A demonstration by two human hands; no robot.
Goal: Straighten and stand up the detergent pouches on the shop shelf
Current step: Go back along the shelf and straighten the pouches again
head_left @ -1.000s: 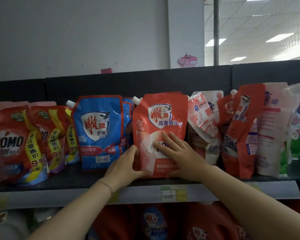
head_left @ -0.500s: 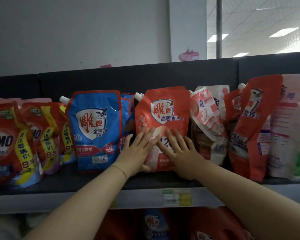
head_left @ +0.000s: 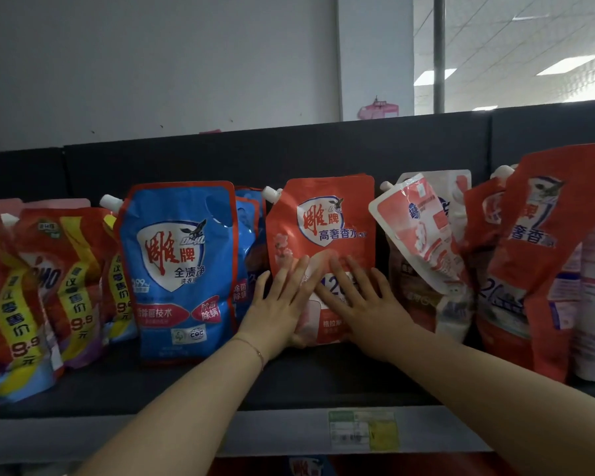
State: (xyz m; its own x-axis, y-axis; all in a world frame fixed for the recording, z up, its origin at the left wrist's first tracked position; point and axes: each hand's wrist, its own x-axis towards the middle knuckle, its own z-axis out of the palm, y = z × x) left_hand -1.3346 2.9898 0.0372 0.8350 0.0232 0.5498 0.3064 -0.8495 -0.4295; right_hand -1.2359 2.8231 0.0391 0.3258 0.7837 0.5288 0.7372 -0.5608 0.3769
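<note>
price tag on shelf edge | left hand flat, fingers straight, pressing red pouch lower front | right hand same, flat beside it | red pouch upright mid-shelf | blue pouch just left, upright | white pouch right, tilted

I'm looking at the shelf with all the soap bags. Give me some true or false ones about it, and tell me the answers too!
1. The left hand and the right hand both lie flat on the red pouch. True.
2. The blue pouch has fallen flat. False: it stands upright, left of the red pouch.
3. The pale pouch right of the red pouch is tilted. True.
4. The left wrist is bare. False: it wears a thin bracelet.
</note>
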